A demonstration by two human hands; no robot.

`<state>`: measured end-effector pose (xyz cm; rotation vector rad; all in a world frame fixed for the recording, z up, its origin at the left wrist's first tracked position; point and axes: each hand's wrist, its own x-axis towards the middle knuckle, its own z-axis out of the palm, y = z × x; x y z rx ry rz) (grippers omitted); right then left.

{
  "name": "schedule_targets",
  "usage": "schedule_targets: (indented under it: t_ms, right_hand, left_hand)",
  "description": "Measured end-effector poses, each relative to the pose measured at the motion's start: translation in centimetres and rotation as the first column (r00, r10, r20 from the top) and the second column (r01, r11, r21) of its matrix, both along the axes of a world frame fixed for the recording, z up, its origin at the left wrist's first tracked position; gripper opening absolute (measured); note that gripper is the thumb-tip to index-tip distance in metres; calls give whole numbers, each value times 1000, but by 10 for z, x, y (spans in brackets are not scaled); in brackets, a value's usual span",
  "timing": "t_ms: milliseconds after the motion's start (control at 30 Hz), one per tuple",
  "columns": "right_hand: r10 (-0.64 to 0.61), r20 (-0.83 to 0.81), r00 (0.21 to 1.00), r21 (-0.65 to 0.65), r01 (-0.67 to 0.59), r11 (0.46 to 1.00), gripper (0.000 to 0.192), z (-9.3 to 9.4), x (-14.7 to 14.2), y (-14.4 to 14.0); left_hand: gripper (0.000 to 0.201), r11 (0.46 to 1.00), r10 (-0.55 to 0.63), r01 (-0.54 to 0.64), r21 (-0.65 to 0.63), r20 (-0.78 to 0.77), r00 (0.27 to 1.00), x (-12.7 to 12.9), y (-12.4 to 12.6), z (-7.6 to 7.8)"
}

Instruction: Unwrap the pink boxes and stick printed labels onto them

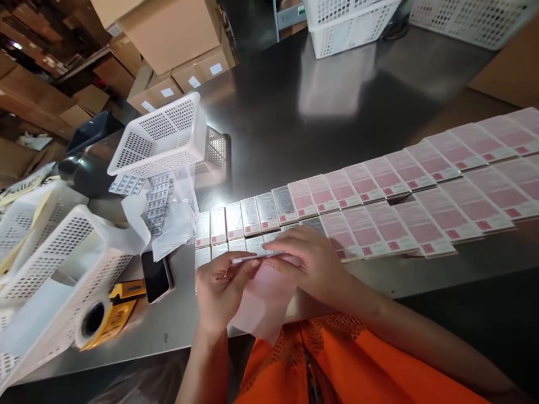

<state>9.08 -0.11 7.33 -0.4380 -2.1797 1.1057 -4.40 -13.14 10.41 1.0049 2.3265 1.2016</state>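
Observation:
My left hand and my right hand meet over the near edge of a steel table. Together they pinch a thin white strip at the top of a pale translucent sheet that hangs toward me. Just beyond my fingers lie two long rows of small flat pink-and-white boxes, side by side, running off to the right. The boxes at the left end look silvery with glare.
White perforated baskets stand at the left, tilted at mid-left and at the back. Sticker sheets, a black phone and a yellow tape dispenser lie at the left. Cardboard cartons are stacked behind.

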Motion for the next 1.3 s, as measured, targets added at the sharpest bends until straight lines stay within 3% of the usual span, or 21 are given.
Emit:
schedule_targets:
  t_ms: [167,367,500,633,900,1000,1133,1233,1300]
  right_hand:
    - [-43,-91,995,40,47,998,6,2,-1,-1]
    - [-145,-189,971,95,165,982,13,-1,1,-4]
    - [-263,-254,931,143,305,942,12,-5,-1,-11]
    - [-328,-323,888,198,402,894,14,-11,-3,-19]
    - [-346,-309,886,126,399,908,11,-12,-10,-26]
    - [-298,-256,920,176,348,921,13,-14,-10,-27]
    - [-138,-214,967,340,207,917,13,-22,-5,-28]
    - [116,-219,969,459,-3,889,11,-25,9,-30]
    - [294,-197,935,450,-181,875,10,-20,26,-29]
  left_hand:
    - [8,998,-13,21,53,-160,987,5,-2,-2]
    - [5,977,-92,154,151,-354,931,4,-4,-13]
    - [8,982,56,26,187,-420,906,14,2,-14]
    - [9,965,163,-75,252,-349,923,22,9,-13]
    - [18,957,115,-119,266,28,993,21,9,-11]
    - [30,959,78,-133,248,222,972,14,10,-4]
    - [32,989,57,-106,104,392,918,-8,9,-3]
    - [29,997,73,-78,-1,346,935,-32,4,-7]
    - [31,995,99,-83,-59,362,927,-50,3,-10]
